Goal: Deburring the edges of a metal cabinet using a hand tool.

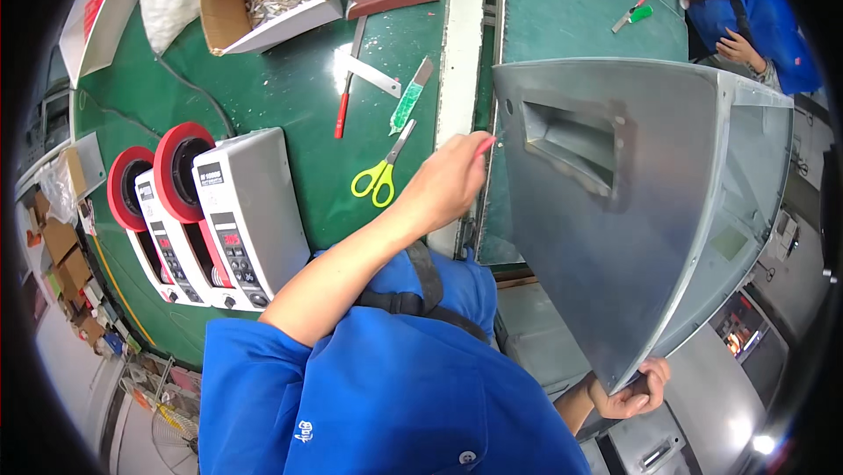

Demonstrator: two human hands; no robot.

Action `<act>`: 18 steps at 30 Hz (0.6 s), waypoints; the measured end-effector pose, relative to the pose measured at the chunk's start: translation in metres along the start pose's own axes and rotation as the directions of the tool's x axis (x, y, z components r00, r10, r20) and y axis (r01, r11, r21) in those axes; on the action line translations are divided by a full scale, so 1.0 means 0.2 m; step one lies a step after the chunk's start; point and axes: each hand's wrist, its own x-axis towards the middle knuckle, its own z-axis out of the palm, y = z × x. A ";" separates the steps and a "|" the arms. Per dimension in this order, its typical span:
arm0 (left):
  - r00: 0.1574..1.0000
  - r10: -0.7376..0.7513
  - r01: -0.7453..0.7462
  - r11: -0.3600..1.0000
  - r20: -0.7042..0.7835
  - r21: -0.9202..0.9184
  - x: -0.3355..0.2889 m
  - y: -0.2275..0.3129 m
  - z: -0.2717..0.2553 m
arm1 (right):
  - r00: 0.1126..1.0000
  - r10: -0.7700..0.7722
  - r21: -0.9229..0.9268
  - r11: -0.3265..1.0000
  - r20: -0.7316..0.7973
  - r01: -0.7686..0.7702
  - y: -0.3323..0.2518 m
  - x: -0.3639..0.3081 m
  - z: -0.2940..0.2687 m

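The left hand [450, 181] pinches a small red piece [486, 144]; the right hand [634, 390] grips the lower corner of the metal box [606, 238] just right of the left hand. If that grip slips, the box could tip.

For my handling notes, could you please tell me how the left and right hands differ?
The left hand pinches what looks like a small pink piece; the right hand holds the gray metal housing by its lower corner. The left hand is higher in view, the right hand lower. Both are bare.
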 end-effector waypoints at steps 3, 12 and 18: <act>0.975 -0.056 0.038 0.995 0.213 0.089 0.09 0.02 0.03 | 1.000 0.019 -0.022 1.000 0.015 -0.019 -0.01 0.00 0.00; 0.890 -0.123 -0.026 0.948 0.439 0.318 0.22 -0.01 0.03 | 0.993 0.060 -0.086 0.995 0.099 -0.051 -0.04 0.01 0.00; 0.840 -0.100 -0.115 0.928 0.533 0.356 0.24 0.00 0.03 | 0.993 0.071 -0.093 0.994 0.096 -0.062 -0.05 0.02 0.01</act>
